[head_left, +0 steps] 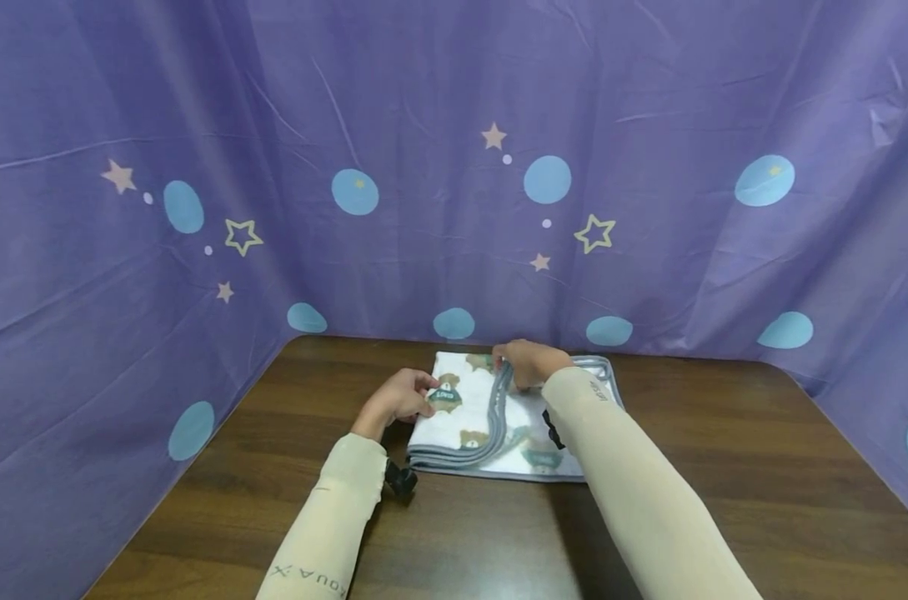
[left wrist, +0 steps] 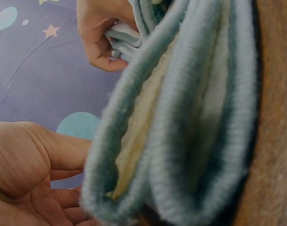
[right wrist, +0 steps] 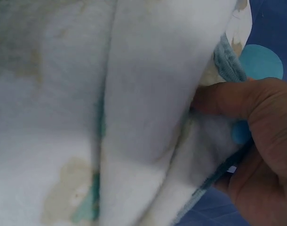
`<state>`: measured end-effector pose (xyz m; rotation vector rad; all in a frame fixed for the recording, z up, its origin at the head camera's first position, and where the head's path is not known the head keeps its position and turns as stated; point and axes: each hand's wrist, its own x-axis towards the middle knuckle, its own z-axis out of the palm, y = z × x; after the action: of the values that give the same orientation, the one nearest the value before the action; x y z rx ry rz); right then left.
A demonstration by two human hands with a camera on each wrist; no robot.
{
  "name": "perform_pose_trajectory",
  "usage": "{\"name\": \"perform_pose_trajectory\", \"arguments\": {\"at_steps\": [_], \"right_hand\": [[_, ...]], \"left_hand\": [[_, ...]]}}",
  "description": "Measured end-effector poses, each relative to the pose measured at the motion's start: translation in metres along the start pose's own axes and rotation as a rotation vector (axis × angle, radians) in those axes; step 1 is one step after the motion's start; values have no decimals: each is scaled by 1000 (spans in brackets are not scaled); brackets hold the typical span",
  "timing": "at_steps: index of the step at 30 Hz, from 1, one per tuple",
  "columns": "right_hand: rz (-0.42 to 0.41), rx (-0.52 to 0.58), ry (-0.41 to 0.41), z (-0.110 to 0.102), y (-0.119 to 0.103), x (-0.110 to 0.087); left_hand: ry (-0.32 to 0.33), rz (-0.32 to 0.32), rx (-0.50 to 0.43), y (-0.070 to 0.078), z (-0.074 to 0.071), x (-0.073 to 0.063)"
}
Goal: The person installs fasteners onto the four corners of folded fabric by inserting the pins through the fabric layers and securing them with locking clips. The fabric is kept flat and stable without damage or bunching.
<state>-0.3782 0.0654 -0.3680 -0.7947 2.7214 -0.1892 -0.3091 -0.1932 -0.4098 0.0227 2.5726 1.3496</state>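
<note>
A white blanket (head_left: 455, 421) with brown bears in green tops and grey-blue edging lies folded on the table. Its top layer is turned over toward the left, and the trimmed edge runs in a wavy line. My right hand (head_left: 530, 363) pinches the far part of that edge, lifting it a little; thumb and fingers (right wrist: 223, 99) close on the fabric in the right wrist view. At the left fold, my left hand (head_left: 403, 395) touches the blanket with extended thumb and fingers. The left wrist view shows the stacked edging (left wrist: 176, 117) up close, hiding the left fingertips.
The brown wooden table (head_left: 484, 533) extends around the blanket on both sides and in front. Behind and at the sides hangs a purple curtain (head_left: 438, 242) with stars and blue dots, meeting the table's far edge just beyond the blanket.
</note>
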Motion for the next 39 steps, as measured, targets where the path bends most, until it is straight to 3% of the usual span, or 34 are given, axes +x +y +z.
{"name": "perform_pose_trajectory", "arguments": {"at_steps": [6, 12, 18, 22, 31, 39], "right_hand": [[-7, 5, -50, -9, 3, -9], [-87, -93, -29, -25, 6, -26], [-134, -111, -60, -38, 9, -50], [-213, -169, -28, -40, 13, -70], [-332, -307, 13, -33, 33, -115], [-412, -355, 101, -8, 44, -152]], "left_hand": [[5, 9, 7, -2, 4, 0], [9, 12, 6, 0, 4, 0], [14, 10, 9, -1, 2, 1], [11, 8, -4, -4, 1, 1], [13, -1, -5, -3, 0, 1], [11, -11, -8, -2, 1, 2]]}}
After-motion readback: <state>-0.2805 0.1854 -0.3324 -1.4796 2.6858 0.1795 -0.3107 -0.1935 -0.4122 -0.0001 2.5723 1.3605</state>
